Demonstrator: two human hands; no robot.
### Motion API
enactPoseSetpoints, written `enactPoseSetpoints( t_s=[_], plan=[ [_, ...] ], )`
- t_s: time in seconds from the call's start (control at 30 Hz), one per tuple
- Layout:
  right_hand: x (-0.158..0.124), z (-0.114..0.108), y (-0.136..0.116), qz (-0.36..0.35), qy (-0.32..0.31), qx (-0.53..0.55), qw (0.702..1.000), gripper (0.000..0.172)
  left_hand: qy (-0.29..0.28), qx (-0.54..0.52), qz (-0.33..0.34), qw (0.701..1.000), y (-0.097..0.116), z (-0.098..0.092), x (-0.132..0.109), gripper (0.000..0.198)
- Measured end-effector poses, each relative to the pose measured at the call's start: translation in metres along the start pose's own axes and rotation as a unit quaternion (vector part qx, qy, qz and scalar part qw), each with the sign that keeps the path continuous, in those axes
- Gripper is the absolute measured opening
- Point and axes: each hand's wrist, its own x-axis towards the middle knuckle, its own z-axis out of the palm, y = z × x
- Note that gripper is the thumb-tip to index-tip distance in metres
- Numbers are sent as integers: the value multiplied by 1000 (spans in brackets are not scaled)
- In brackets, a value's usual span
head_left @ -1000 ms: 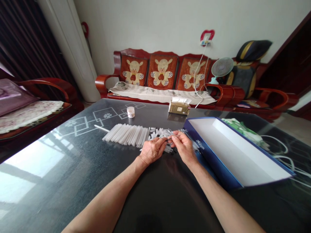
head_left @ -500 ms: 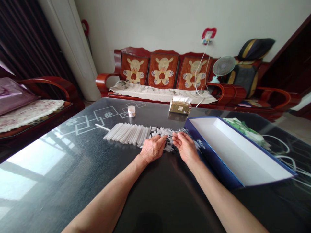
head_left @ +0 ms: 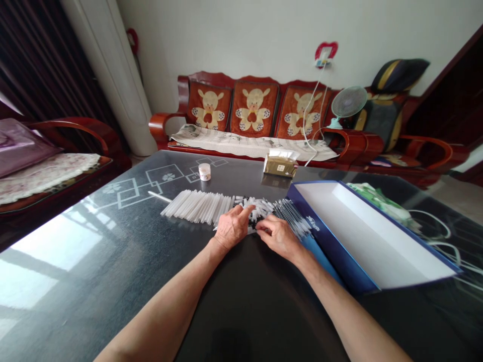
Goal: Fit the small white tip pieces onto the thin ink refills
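My left hand (head_left: 233,227) lies on the near edge of the heap of short white plastic pieces with dark ends (head_left: 257,208), fingers spread. Just left of it, a long row of white plastic tubes (head_left: 196,207) lies side by side. My right hand (head_left: 277,237) is curled at the heap's near right edge, beside a fan of thin dark rods (head_left: 290,216). Its fingertips are partly hidden, so I cannot tell whether they pinch anything. One loose white tube (head_left: 159,197) lies beyond the row's left end.
An open blue box with a white inside (head_left: 362,236) stands on the black glass table (head_left: 260,306) right of the rods. Farther back are a small white jar (head_left: 204,171) and a tissue pack (head_left: 279,165). A red wooden sofa (head_left: 252,108) stands behind the table.
My hands have moved apart and dropped from holding a thin dark stick between them onto the heap. That stick no longer shows. The dark rods now show more fully.
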Motion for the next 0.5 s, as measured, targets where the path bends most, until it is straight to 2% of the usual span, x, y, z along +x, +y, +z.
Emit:
enactPoseSetpoints(
  t_s=[0.1,0.23,0.4,0.5],
  plan=[
    [-3,2,-5,-13,-47,-80,996,14,0,-4,-1,1000,0,0,0,37],
    [-5,6,-9,-17,-54,-139,989,15,-5,-12,1,1000,0,1,0,36],
    [-5,7,-9,-6,-37,-136,990,12,15,-56,20,998,0,3,1,35],
    [-1,6,-6,-3,21,-65,998,11,26,-80,34,996,0,4,1,26]
  ],
)
